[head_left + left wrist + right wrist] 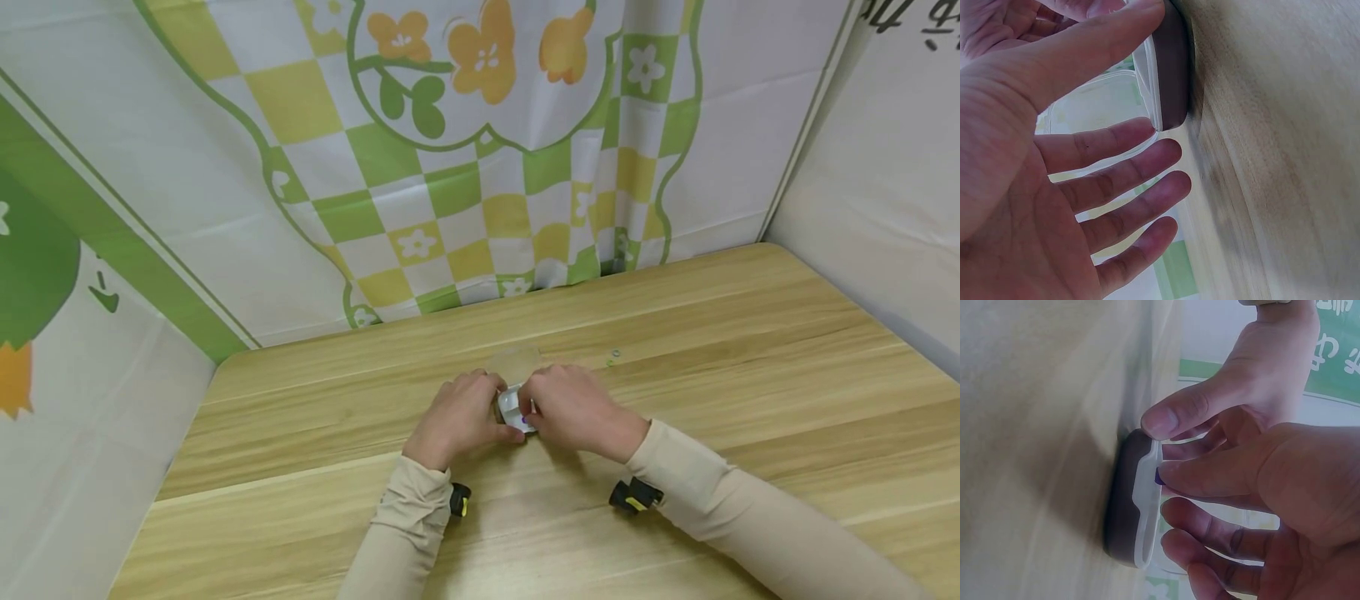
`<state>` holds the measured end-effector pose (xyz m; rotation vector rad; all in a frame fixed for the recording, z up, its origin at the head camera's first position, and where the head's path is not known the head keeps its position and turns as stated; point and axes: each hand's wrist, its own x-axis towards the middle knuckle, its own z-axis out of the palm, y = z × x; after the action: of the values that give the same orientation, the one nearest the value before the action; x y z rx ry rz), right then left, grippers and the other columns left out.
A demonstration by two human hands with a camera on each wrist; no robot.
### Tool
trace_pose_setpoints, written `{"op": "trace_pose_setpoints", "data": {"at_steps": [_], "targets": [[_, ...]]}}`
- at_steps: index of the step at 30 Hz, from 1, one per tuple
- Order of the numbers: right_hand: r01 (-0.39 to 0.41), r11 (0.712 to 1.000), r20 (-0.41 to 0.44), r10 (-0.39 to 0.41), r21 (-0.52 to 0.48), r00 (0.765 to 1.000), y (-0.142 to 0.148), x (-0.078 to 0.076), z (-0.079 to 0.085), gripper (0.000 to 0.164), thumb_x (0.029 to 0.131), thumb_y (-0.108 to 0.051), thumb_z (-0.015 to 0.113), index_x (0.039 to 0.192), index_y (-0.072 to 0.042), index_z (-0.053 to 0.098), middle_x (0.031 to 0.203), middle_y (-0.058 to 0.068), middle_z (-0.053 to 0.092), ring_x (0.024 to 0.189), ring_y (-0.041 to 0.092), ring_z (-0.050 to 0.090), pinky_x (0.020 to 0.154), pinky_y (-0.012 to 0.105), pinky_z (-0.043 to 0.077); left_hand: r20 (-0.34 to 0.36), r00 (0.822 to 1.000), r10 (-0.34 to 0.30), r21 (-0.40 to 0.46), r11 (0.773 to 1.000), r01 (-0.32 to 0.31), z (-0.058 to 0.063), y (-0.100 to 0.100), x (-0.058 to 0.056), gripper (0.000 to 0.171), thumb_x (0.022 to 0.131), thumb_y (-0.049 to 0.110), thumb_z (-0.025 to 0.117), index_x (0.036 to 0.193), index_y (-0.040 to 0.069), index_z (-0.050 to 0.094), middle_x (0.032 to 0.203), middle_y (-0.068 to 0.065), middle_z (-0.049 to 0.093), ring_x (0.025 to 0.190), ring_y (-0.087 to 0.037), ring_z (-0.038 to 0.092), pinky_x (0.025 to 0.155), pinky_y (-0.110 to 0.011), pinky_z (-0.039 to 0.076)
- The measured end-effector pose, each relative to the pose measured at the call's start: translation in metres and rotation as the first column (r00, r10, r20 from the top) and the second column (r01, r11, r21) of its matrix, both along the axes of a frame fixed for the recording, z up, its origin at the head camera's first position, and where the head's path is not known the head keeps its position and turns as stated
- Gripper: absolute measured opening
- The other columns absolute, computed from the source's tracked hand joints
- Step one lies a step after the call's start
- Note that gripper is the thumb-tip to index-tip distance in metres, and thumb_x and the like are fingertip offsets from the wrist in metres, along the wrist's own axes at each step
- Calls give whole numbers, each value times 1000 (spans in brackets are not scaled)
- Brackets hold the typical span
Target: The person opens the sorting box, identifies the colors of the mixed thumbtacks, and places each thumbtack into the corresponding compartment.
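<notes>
Checked cloth (450, 192) hung at 12 o'clock, green, yellow and white with orange flowers. Pale wall (97, 350) at 9 o'clock had green and orange prints; other wall (892, 167) at 2 o'clock had dark marks at its top. Wood-grain table (750, 367) lay below, lit shiny toward 6 o'clock. Small case (510, 401) sat on the table between the two hands, just off frame centre toward 5 o'clock; white inside, dark outer shell, opening face up. Clear lid (1094, 103) was open on the case's 12 o'clock side. Left hand (467, 419) was at the case's 9 o'clock, thumb and index finger clamped on its ends, other three fingers extended and spread apart. Right hand (573, 408) was at 3 o'clock, reaching over the case, thumb and index together on a purple bit (1159, 476) at the rim; bit mostly hidden by the thumb, shape can't tell. Remaining right fingers were bent, off the case. Two tiny pieces, a grey one (616, 352) and a green one (610, 363), lay near each other at the case's 2 o'clock, too small to identify. Both arms had beige sleeves (690, 475); black-and-yellow wrist cameras (635, 496) showed at 7 and 4 o'clock from the case
</notes>
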<state>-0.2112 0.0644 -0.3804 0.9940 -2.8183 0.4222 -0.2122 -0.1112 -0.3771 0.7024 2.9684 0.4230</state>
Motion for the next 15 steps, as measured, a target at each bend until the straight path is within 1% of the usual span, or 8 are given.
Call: {"op": "trace_pose_setpoints", "data": {"at_steps": [5,15], "targets": [[-6,1000,-16,6,7,1000,-1,0,-2,10,75,-19,69,69,-23,62,69,-7,53,59,9,46,49,28,36,-4,1000,-5,2,1000,5,0,0,0,47,64,46,78,95,13,61,85,3,55,74,-13,48,69,-33,38],[-3,1000,-8,3,-2,1000,-2,0,-4,11,76,-17,68,68,-23,62,69,-7,53,59,9,46,50,27,36,-3,1000,-11,9,1000,11,-1,-1,-1,47,64,45,78,94,13,61,85,1,56,74,-13,48,69,-34,38]]}}
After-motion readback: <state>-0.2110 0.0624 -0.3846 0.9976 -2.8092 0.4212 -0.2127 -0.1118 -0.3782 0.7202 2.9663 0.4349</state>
